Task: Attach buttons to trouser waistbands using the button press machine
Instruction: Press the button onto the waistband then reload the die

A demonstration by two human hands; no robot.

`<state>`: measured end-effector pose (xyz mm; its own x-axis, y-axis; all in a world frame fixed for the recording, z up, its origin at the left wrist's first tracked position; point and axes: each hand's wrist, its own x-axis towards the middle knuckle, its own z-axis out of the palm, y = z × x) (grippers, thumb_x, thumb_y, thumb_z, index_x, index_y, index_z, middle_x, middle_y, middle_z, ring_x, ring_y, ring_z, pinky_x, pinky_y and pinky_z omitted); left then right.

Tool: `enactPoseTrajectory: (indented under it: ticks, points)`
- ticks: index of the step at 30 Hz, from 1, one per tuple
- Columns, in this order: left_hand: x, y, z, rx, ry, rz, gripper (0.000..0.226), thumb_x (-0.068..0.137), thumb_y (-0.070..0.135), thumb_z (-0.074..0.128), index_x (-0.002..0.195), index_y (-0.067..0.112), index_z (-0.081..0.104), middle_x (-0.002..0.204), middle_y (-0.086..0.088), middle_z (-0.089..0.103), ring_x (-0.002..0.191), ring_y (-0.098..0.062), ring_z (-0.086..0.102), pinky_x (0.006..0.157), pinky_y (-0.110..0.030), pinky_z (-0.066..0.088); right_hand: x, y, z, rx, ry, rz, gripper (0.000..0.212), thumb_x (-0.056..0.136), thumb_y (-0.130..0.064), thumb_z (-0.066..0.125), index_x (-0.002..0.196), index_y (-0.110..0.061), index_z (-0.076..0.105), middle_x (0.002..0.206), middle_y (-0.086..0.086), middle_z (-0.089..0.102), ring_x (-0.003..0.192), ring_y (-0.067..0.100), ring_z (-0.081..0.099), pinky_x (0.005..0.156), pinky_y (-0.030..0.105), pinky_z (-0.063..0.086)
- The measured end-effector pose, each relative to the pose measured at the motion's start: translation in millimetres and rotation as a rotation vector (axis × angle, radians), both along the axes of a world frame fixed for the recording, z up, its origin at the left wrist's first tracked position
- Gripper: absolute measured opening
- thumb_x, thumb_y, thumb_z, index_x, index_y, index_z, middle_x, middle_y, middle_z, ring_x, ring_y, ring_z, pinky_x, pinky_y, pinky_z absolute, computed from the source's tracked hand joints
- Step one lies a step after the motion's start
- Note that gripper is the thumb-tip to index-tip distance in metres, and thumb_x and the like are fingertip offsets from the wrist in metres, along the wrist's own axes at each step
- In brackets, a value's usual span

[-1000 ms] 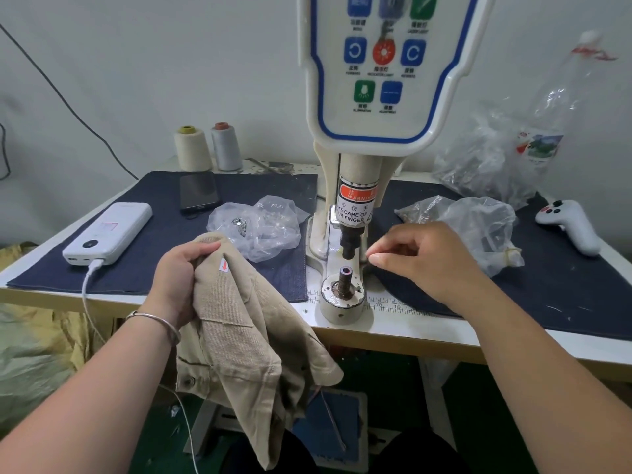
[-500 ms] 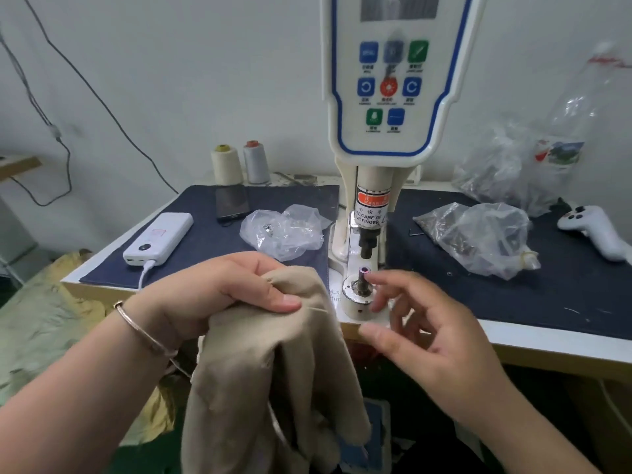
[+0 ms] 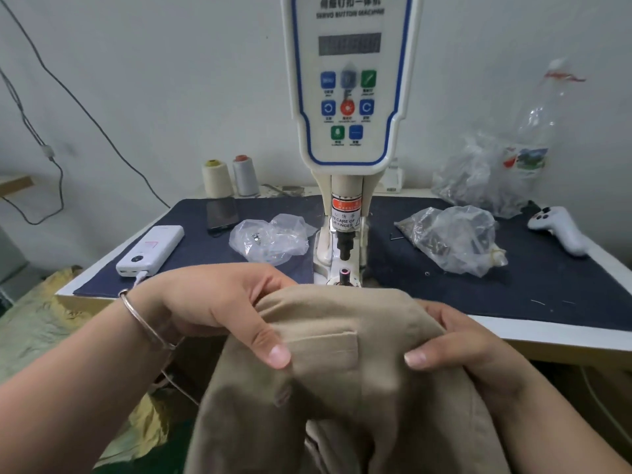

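Observation:
Beige trousers (image 3: 345, 371) are held up in front of the white button press machine (image 3: 347, 107). My left hand (image 3: 219, 306) grips the waistband at its left, thumb on the front of the cloth. My right hand (image 3: 458, 343) grips the waistband at its right, thumb on top. Just beyond the fabric's top edge, the machine's lower die post (image 3: 344, 274) stands free under the black punch (image 3: 344, 246). Most of the round die base is hidden by the cloth.
On the dark blue mat (image 3: 547, 278) lie a clear bag with buttons (image 3: 270, 239), a second clear bag (image 3: 455, 239), a white power bank (image 3: 152, 244), a phone (image 3: 221, 213) and a white controller (image 3: 561, 230). Thread cones (image 3: 217, 177) stand at the back.
My right hand left the die post and took hold of the trousers' right side. Both hands raised the waistband and spread it in front of the machine.

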<state>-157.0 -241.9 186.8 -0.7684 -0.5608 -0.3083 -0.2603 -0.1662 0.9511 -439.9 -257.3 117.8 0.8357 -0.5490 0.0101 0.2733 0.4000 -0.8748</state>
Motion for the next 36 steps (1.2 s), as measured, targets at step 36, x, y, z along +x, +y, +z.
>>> enactPoseTrajectory:
  ticks: [36]
  points:
    - [-11.4,-14.7,-48.7,0.117,0.181,0.371,0.052,0.079,0.021,0.079,0.128,0.011,0.067,0.127,-0.021,0.065,0.112,-0.031,0.064,0.096,-0.04,0.052,0.0,-25.5,-3.2,0.114,0.27,-0.447,0.047,0.062,-0.018,0.078,0.101,0.007,0.071,0.104,0.026,0.07,0.083,0.028,0.071,0.073,0.031,0.059]
